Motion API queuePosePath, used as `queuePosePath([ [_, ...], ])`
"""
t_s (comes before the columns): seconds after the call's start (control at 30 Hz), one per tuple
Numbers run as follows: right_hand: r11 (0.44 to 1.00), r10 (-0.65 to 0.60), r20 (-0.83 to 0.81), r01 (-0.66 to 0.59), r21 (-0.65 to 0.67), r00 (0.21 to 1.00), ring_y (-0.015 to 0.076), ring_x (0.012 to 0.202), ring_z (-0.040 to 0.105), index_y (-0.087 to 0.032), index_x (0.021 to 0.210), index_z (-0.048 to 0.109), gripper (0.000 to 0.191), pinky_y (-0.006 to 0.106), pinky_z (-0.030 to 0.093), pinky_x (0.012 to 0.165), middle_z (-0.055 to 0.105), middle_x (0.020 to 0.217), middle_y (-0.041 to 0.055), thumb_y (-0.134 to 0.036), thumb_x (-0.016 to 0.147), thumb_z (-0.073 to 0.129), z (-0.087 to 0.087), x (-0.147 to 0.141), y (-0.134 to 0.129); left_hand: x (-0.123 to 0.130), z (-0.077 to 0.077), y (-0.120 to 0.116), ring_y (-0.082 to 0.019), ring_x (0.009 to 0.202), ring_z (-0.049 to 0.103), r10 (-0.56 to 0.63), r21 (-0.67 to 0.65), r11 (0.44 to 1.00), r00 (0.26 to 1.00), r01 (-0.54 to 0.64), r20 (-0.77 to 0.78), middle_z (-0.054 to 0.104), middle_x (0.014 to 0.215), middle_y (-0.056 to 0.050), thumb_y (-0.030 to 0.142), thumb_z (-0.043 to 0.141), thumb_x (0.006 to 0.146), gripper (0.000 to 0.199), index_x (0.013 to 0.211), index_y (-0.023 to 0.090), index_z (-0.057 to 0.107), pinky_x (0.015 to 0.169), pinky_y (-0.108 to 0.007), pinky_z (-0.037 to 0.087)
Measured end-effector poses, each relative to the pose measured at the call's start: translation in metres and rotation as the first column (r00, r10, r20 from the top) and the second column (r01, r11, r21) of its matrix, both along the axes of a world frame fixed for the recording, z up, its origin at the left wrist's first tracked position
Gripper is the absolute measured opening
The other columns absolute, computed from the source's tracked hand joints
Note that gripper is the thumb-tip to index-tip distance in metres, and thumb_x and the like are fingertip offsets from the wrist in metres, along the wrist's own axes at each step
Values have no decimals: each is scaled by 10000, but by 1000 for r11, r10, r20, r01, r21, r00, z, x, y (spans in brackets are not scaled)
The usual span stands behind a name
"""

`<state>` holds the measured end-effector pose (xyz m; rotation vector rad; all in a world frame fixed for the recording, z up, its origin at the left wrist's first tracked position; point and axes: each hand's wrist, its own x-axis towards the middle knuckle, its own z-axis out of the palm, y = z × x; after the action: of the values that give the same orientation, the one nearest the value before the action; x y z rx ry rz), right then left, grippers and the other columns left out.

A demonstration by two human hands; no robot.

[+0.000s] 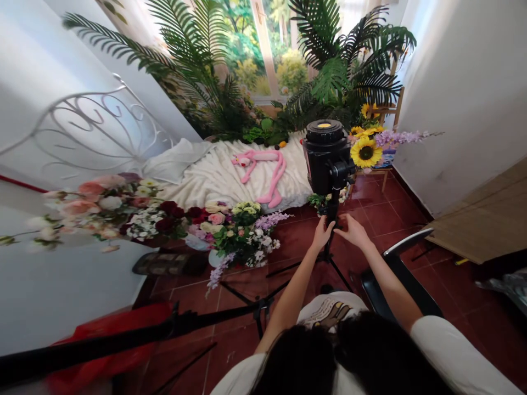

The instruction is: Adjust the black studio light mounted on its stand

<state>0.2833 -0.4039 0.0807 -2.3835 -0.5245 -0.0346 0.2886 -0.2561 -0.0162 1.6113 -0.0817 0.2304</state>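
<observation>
In front of me a black studio light (325, 156) stands upright on a light stand (331, 210). My left hand (322, 235) is closed around the stand's pole below the lamp. On the pole's right side my right hand (353, 231) curls its thumb and fingers against the stand at nearly the same height. The part of the stand between the hands is mostly hidden by my fingers. Dark tripod legs (338, 272) spread over the floor under my hands.
A bed with a cream blanket (218, 170) holds a pink plush toy (269, 164). Flower bunches (247, 230) stand before it. Sunflowers (365, 152) are right of the lamp. A black boom pole (206, 318) crosses the lower left. A black chair (401, 274) stands close right.
</observation>
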Motion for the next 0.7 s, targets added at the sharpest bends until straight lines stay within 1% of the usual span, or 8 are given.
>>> queuePosePath([
  [0.07,980,-29,2,28,-197,1000,247,1031,609,-194,1111,516,402,347,504,797,642,1094,108,-417,800,639,-8,-12,-8,-1,2,-1,-182,1070,587,8,-4,1000,1000,-8,-15,609,1164,-91,446,531,850,416,1185,200,509,974,-361,452],
  [0.13,947,-70,21,73,-314,997,256,1018,611,-186,1121,519,388,334,499,762,646,1073,120,-447,843,585,-15,-21,-7,-2,3,-1,-181,1063,590,11,-6,1000,1000,-12,-17,606,1163,-91,453,525,852,414,1183,203,507,972,-360,452],
  [0.23,914,-138,50,146,-378,989,239,938,633,-178,1125,519,372,299,485,709,655,1017,126,-474,901,486,-22,-23,-1,-3,3,-2,-182,1045,597,4,-3,1000,1000,-4,-17,609,1152,-93,450,516,858,416,1192,203,497,964,-364,456],
  [0.33,915,-129,48,138,-380,990,223,872,640,-181,1084,537,354,274,465,678,659,967,119,-482,910,469,-25,-19,-1,-3,4,-2,-181,1043,595,-3,3,1000,1000,3,-16,609,1147,-94,447,513,861,411,1189,200,493,966,-365,454],
  [0.43,957,-86,11,85,-279,996,212,812,641,-189,1010,565,344,268,453,667,669,900,93,-498,912,451,-31,-16,-5,-2,4,-2,-177,1061,584,-5,1,1000,1000,5,-14,598,1166,-92,453,520,855,403,1168,200,500,976,-352,445],
  [0.53,997,-72,-105,70,-22,992,185,713,630,-187,950,581,360,262,454,655,679,816,64,-496,926,395,-42,-20,-3,-2,4,-2,-171,1050,584,-3,3,1000,1000,3,-24,600,1156,-86,459,521,853,399,1156,200,502,961,-336,452],
  [0.63,957,-69,-259,138,257,963,159,588,589,-181,930,572,409,256,461,601,691,776,57,-507,931,326,-53,-25,7,-2,2,-1,-165,978,606,-1,12,1000,999,1,-48,609,1123,-86,461,516,854,406,1162,197,497,903,-327,481],
  [0.7,921,-90,-301,194,339,950,158,577,582,-185,898,570,407,257,466,589,697,784,59,-523,911,344,-57,-28,12,-2,2,-1,-163,946,615,-4,16,1000,998,5,-59,615,1109,-87,462,517,853,408,1162,195,496,880,-324,492],
])
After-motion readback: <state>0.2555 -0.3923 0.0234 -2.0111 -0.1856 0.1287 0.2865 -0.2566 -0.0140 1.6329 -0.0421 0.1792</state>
